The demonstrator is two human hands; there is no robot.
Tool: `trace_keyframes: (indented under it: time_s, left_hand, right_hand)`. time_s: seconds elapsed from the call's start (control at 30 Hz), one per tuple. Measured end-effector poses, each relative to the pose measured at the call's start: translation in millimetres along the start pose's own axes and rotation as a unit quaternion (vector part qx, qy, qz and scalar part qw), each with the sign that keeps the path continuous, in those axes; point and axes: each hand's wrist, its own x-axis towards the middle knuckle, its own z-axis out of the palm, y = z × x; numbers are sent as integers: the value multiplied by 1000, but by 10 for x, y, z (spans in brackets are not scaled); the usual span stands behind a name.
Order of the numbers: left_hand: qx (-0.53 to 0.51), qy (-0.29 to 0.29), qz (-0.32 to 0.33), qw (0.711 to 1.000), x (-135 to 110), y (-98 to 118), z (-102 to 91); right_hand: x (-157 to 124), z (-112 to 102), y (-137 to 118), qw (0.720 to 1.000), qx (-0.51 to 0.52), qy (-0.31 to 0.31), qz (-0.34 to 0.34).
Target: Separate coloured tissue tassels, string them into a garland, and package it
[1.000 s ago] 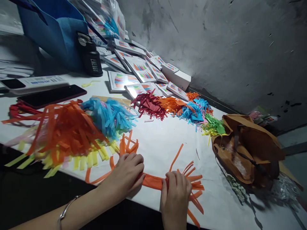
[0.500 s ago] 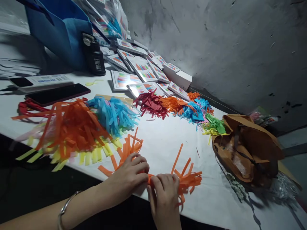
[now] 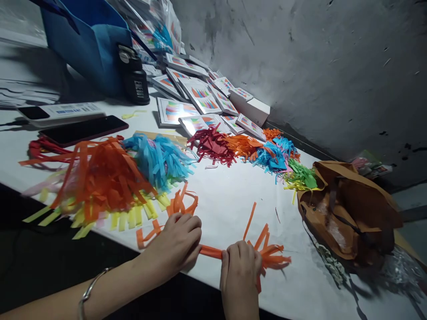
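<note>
An orange paper tassel (image 3: 211, 252) lies across the front edge of the white table, its middle rolled into a narrow band and its cut strips fanning out at both ends. My left hand (image 3: 182, 238) is closed on the band's left part, with a bracelet on that wrist. Farther right, my right hand (image 3: 240, 266) wraps its fingers over the other part. A short stretch of band shows between the hands. Left of them sit loose heaps of orange fringe (image 3: 103, 178), blue fringe (image 3: 158, 160) and yellow fringe (image 3: 128, 218).
Small printed boxes (image 3: 200, 95) pile up against the wall. A black bottle (image 3: 133, 75), a blue bag (image 3: 90, 49) and a phone (image 3: 85, 130) stand or lie at the left. Dark red fringe (image 3: 213, 146) lies mid-table; a brown bag (image 3: 347, 213) gapes at the right.
My hands have moved apart, the left slightly leftward and the right to the right. More of the rolled orange band now shows between them.
</note>
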Motion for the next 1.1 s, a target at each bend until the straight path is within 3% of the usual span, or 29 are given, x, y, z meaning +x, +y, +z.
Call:
trace_keyframes:
  time_s: [0.17, 0.27, 0.37, 0.47, 0.6, 0.9, 1.1]
  left_hand:
    - [-15, 19, 81, 996, 6, -32, 51]
    - [-17, 23, 112, 993, 5, -38, 39]
    - [-18, 31, 124, 992, 18, -31, 25]
    - [-36, 32, 128, 991, 27, -33, 32]
    - [-59, 22, 138, 989, 17, -49, 55]
    - [-101, 11, 65, 993, -40, -24, 35]
    - [-4, 9, 5, 1000, 18, 112, 68]
  right_hand:
    - [32, 9, 7, 999, 17, -23, 45]
    - [36, -37, 12, 997, 57, 7, 45]
    - [51, -102, -48, 995, 83, 51, -16]
    - [61, -127, -153, 988, 121, 48, -77]
    - [44, -93, -206, 984, 151, 45, -84]
    - [-142, -56, 30, 995, 93, 34, -29]
    - [-73, -5, 27, 1000, 5, 12, -6]
